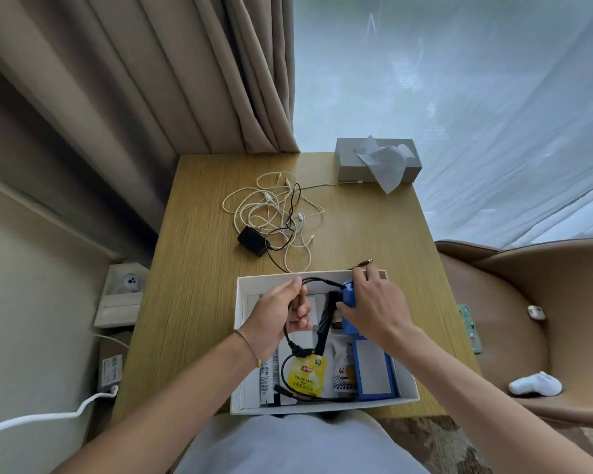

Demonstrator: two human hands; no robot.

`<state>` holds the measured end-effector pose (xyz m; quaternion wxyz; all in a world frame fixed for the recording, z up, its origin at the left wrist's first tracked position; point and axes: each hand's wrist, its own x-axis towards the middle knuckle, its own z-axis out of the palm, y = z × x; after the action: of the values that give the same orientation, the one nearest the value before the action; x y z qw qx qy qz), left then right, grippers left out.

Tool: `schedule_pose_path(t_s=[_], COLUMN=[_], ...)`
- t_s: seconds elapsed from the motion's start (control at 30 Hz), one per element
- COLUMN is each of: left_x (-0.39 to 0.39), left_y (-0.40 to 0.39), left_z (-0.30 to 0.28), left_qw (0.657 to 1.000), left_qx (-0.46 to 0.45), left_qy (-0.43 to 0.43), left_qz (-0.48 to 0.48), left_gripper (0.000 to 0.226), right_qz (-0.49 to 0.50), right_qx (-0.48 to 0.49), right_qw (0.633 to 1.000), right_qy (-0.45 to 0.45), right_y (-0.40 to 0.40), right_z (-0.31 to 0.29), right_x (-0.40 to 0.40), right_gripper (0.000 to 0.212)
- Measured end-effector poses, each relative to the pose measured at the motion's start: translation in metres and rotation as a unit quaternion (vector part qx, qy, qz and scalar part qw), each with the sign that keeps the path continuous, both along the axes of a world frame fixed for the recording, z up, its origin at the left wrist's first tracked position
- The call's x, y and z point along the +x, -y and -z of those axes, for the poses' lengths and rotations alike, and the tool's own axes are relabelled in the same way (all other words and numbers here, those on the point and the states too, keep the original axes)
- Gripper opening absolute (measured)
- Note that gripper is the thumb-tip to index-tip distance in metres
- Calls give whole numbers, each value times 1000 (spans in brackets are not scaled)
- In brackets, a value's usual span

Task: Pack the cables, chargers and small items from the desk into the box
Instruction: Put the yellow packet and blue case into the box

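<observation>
A white box (242,340) sits at the near edge of the wooden desk (199,302). My left hand (281,311) grips a black cable (322,282) that loops over the box. My right hand (374,306) holds a blue item (349,295) at the cable's far end, above the box. Inside the box lie a yellow tea packet (307,374), a black comb (324,318) and a blue-framed flat case (374,369). Farther back on the desk lies a tangle of white cables (274,213) with a black charger (252,240).
A grey tissue box (377,160) stands at the desk's far right corner. A thin gold-tipped plug (365,262) lies just beyond the box. A tan chair (528,319) is to the right, curtains behind, and a wall socket and cartons to the left.
</observation>
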<state>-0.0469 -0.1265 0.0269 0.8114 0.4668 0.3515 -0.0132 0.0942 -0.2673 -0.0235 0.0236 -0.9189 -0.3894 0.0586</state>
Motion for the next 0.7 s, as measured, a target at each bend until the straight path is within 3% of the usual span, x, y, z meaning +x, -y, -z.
schedule_pose_path(t_s=[0.37, 0.6, 0.7], left_x=[-5, -4, -6], left_y=[6, 2, -1], left_z=[16, 28, 36], left_qw=[998, 995, 993], left_qx=[-30, 9, 36], left_qy=[-56, -90, -103], left_qz=[-27, -51, -39], left_gripper=[28, 30, 30], right_qz=[-43, -57, -44], right_qx=[-141, -41, -5], right_qw=[985, 991, 994], right_qy=[91, 114, 102], right_y=[-16, -1, 2], right_z=[7, 19, 23], right_x=[-3, -11, -14], right_gripper=[40, 36, 46])
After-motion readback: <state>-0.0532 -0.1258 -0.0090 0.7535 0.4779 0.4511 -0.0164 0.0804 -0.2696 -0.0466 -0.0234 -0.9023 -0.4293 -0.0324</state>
